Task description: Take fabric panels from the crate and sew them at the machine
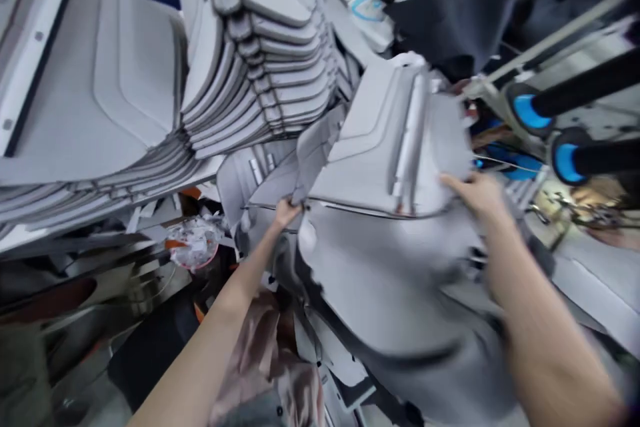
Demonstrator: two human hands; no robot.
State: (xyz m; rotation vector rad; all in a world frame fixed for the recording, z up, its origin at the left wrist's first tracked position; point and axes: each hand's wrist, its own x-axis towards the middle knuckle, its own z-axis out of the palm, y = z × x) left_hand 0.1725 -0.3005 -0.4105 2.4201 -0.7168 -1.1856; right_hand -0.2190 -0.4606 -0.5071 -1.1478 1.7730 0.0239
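Both grips pinch one grey trim panel (385,147): left hand (286,212), right hand (477,192); panel lifted, not yet on stack (260,53).

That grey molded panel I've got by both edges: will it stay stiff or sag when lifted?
The grey panel probably stays stiff: its ridges keep their form between the left hand and right hand. Its loose fabric flap likely flops. It looks light, like the nested stack.
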